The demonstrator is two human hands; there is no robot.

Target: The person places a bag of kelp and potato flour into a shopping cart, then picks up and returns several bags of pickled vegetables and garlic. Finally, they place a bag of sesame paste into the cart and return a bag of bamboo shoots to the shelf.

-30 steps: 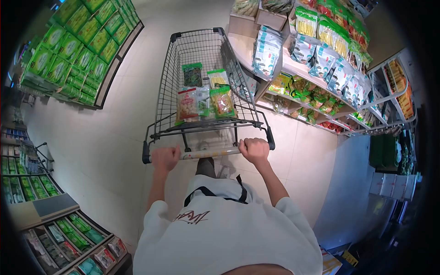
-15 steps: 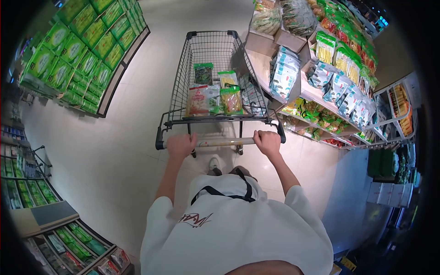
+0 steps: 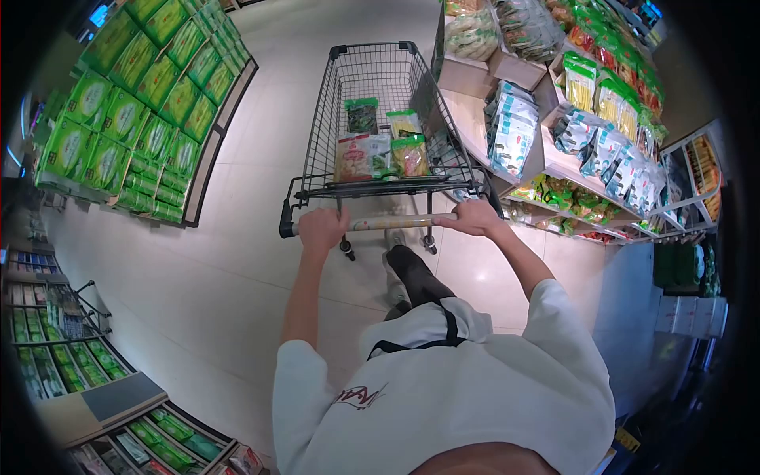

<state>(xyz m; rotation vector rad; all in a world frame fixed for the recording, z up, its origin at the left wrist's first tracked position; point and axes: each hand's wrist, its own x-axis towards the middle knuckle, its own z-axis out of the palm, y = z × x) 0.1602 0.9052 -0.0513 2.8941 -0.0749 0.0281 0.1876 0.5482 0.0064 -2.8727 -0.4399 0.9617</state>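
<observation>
A wire shopping cart (image 3: 321, 138) stands in front of me, with its light-coloured push handle (image 3: 400, 223) across the near end. My left hand (image 3: 321, 229) is wrapped round the handle's left part. My right hand (image 3: 473, 218) grips its right end, with the thumb lying along the bar. Inside the basket are several food packets: a dark one with a green top (image 3: 362, 116), a red and white one (image 3: 363, 157), a yellowish one (image 3: 404, 123) and a clear one with a green top (image 3: 410, 156).
Green packs are stacked on a display (image 3: 131, 111) at the left. On the right, a stepped shelf (image 3: 473, 131) of bagged dried goods stands close beside the cart. Low shelving (image 3: 127, 400) fills the lower left, and white boxes (image 3: 691, 316) lie at the far right.
My right hand has turned on the handle, its thumb now stretched along the bar. The cart sits slightly higher and further right in view, and a leg has stepped forward beneath the handle.
</observation>
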